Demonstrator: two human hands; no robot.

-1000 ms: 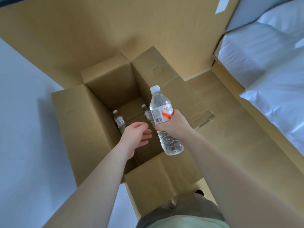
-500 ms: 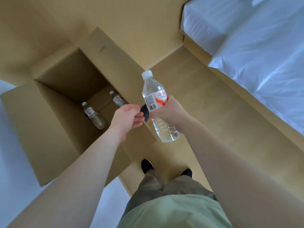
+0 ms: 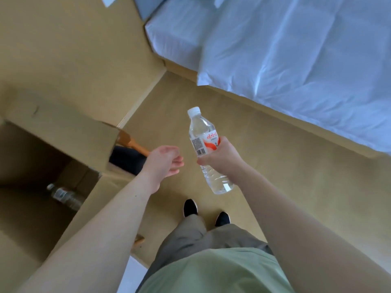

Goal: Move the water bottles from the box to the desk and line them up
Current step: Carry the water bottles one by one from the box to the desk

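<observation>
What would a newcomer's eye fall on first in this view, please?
First, the clear water bottle with its white cap and red label, gripped at mid-frame by the right hand above the tan floor. Beside it the left hand hangs empty, fingers loose. At the left stands the open cardboard box, another bottle lying inside; a white bed fills the upper right.

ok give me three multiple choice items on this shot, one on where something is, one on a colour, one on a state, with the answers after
1. Where is the bottle that is not in a hand?
A. inside the cardboard box
B. on the bed
C. on the floor by the shoes

2. What colour is the held bottle's cap?
A. blue
B. white
C. green

3. What is the left hand doing?
A. gripping a bottle
B. pressing a box flap
C. holding nothing, its fingers relaxed

Answers:
1 A, the second bottle lies in the cardboard box.
2 B, the held bottle, gripped by the right hand, has a white cap.
3 C, the left hand is in the air.
</observation>
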